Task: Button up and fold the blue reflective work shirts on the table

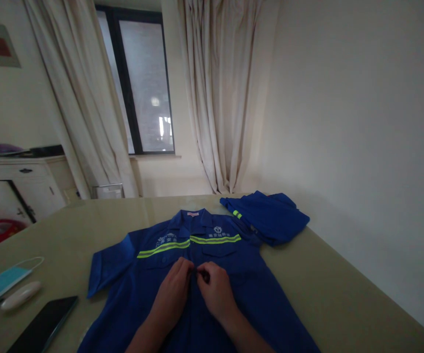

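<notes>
A blue short-sleeved work shirt [123, 304] with yellow-green reflective stripes lies front up on the table, its collar toward the window. At the middle of its front opening, just below the chest stripe, my left hand [175, 289] pinches the placket edge with closed fingers. Close beside it, my right hand [215, 289] is also closed on the placket, thumb and forefinger together. The fingertips of both hands nearly meet. Any button between them is hidden by the fingers.
A second blue garment [271, 218] lies folded at the table's back right, by the wall. On the left are a black phone [44, 323], a pale oval object [21, 296] and a light-blue face mask [2, 284]. The greenish table [330, 294] meets the wall on the right.
</notes>
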A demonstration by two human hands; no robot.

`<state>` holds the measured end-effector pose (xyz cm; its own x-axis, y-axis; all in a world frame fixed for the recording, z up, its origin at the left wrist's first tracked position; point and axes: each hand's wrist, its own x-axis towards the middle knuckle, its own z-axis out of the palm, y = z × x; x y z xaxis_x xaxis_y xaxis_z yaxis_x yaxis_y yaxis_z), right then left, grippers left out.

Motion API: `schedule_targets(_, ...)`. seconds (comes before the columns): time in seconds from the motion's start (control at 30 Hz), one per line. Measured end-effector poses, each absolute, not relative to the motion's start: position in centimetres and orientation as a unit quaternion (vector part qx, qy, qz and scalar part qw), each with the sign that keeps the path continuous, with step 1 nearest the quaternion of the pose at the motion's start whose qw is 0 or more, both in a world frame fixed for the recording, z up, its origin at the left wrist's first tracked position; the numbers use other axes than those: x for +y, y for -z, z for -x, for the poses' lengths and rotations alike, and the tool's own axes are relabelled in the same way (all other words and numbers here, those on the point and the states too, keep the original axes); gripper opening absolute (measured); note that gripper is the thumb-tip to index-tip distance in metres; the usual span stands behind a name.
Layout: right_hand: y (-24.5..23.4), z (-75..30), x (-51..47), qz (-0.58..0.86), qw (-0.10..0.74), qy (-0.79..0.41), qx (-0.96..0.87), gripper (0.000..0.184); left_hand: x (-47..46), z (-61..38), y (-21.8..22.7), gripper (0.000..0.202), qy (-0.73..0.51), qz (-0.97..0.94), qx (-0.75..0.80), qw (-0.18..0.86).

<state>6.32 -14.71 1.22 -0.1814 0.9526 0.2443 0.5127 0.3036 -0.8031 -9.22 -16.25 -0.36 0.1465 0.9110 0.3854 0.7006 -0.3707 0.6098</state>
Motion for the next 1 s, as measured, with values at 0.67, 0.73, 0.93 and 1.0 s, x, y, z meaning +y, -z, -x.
schedule_targets(0.67,-1.4,-6.2,-16.0,0.551,0.306,-0.232,-0.741,0.025,-16.5,9.2,-0.4,0.019,-0.339,-0.738,0.562,0.155)
schedule_targets(0.73,-1.3,-6.2,-15.9,0.551,0.305,-0.232,-0.741,0.024,-16.4,9.3,-0.6,0.018,-0.337,-0.737,0.563,0.165)
schedule_targets(0.93,-0.9,-6.3,-15.7,0.536,0.319,-0.233,-0.746,0.023,-16.6,9.1,-1.6,0.017,-0.345,-0.72,0.571,0.19)
schedule_targets(1.0,-0.9,-6.3,-15.7,0.537,0.313,-0.233,-0.748,0.022,-16.7,9.0,-2.0,0.024,-0.348,-0.71,0.574,0.213)
